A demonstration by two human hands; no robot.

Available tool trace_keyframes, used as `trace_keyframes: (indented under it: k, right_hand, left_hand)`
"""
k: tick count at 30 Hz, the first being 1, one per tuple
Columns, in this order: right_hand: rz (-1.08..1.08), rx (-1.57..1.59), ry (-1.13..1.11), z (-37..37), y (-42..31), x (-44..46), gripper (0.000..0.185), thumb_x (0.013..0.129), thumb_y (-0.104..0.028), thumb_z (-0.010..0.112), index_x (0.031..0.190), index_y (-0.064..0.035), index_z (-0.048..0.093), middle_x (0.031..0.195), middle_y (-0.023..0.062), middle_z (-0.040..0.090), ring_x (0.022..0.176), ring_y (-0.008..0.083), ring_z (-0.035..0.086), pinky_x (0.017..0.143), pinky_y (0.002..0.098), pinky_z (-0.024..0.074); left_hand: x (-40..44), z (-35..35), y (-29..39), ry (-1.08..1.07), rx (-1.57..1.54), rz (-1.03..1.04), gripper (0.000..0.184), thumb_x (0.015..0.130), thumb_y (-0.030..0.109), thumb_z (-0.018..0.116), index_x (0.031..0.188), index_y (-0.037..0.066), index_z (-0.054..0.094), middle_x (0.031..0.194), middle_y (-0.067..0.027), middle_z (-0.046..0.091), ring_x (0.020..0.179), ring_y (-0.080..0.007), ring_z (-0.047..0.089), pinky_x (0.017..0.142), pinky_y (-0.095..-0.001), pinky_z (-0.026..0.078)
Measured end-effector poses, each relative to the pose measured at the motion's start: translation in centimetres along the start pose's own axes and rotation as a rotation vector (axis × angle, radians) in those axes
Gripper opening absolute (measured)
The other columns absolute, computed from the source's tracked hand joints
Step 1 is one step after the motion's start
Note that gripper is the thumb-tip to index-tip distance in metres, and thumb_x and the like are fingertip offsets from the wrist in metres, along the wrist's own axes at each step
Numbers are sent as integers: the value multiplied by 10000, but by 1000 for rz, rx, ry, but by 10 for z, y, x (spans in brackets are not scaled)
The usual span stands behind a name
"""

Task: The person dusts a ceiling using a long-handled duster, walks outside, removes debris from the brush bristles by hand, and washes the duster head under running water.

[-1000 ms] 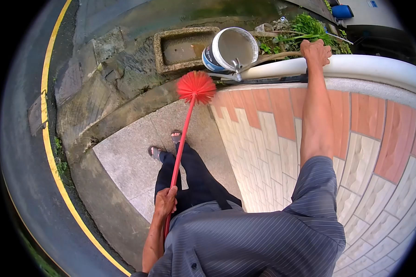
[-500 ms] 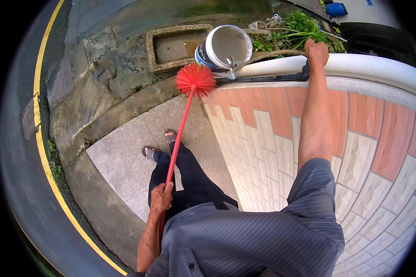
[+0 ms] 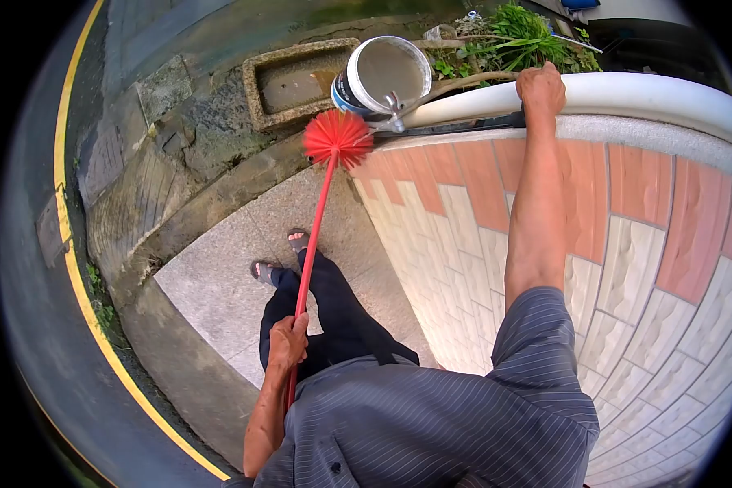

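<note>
My left hand (image 3: 287,342) is wrapped round the red pole of a long-handled brush (image 3: 319,215). The round red bristle head (image 3: 338,138) is at the pole's far end, by the wall's corner and just below a white bucket (image 3: 392,71) of murky grey water. My right hand (image 3: 542,88) reaches over the tiled wall and is closed beside the white pipe (image 3: 626,93). A brown hose (image 3: 480,80) runs up to that hand; what its fingers hold is hidden. Green plants (image 3: 522,41) lie just beyond it.
A stone trough (image 3: 256,102) with shallow water stands left of the bucket. A silvery metal fitting (image 3: 394,112) sits in front of the bucket. The tiled wall (image 3: 455,236) rises on my right. Left, a rough kerb meets a road with a yellow line (image 3: 81,285).
The whole view has shifted slightly, so bucket and trough sit a little further up and left. Both hands keep their holds, and the brush head stays near the corner.
</note>
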State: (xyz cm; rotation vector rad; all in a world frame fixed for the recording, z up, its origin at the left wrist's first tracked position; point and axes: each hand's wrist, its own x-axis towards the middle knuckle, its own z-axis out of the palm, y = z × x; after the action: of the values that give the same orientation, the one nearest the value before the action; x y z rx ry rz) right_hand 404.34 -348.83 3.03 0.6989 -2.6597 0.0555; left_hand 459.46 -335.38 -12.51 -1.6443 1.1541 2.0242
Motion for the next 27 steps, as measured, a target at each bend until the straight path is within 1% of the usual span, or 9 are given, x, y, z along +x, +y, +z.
trace_keyframes:
  k: [6,9,12,16,20,23,24,25,27]
  right_hand:
    - [-57,-79,25,-9,-10,-14,318,839,-266,512,958,-4,645,959,218,675,963,380,630,836,476,464]
    - [-368,111,371,8,-5,-45,379,864,-269,510,1053,40,621,1023,234,650,962,372,617,842,454,465]
    - [-335,450,160,18,-15,-115,416,875,-260,523,1130,62,592,1076,248,623,972,380,602,857,428,467]
    - [35,684,-437,66,2,-227,427,859,-266,536,1157,34,593,1073,240,639,1000,370,616,880,405,467]
    - [139,705,-894,121,9,-352,373,884,-333,529,1027,-5,634,985,213,670,945,346,639,828,384,476]
    - [259,858,-1240,138,-12,-435,391,899,-384,544,970,-10,634,865,105,655,798,209,646,713,320,488]
    - [344,913,-1332,147,-20,-460,396,910,-401,555,979,-22,646,817,34,636,756,127,624,663,267,482]
    - [374,1073,-1370,146,-25,-479,407,923,-445,544,939,-48,635,819,24,616,739,125,617,647,270,493]
    - [554,1095,-1552,150,-45,-505,423,921,-451,558,1060,-51,539,812,41,596,740,160,629,650,322,539]
  left_hand:
    - [-6,-4,-1,9,20,-11,395,954,349,514,754,11,562,537,-51,521,381,-138,516,342,-288,399]
    - [-12,-8,-6,18,30,-15,399,953,353,519,760,7,568,536,-52,522,382,-137,515,344,-286,397]
    - [-21,-12,-16,27,44,-21,407,952,364,531,767,4,573,531,-52,517,381,-137,512,347,-284,394]
    - [-30,-22,-31,55,68,-23,406,949,367,551,772,4,577,519,-46,504,379,-131,494,349,-287,386]
    - [-41,-27,-49,90,59,-36,397,947,358,563,758,9,577,509,-38,490,385,-119,475,351,-287,377]
    - [-43,-26,-68,126,94,-15,390,939,354,581,744,17,574,513,-31,492,395,-106,474,354,-297,376]
    - [-43,-23,-72,149,122,-19,381,934,347,588,745,16,577,517,-51,508,400,-136,489,370,-314,392]
    - [-43,-21,-75,172,151,-25,373,929,340,596,747,15,580,521,-71,525,404,-166,503,386,-332,407]
    - [-40,-12,-82,240,252,29,355,918,326,607,754,11,586,540,-119,554,432,-243,529,427,-362,436]
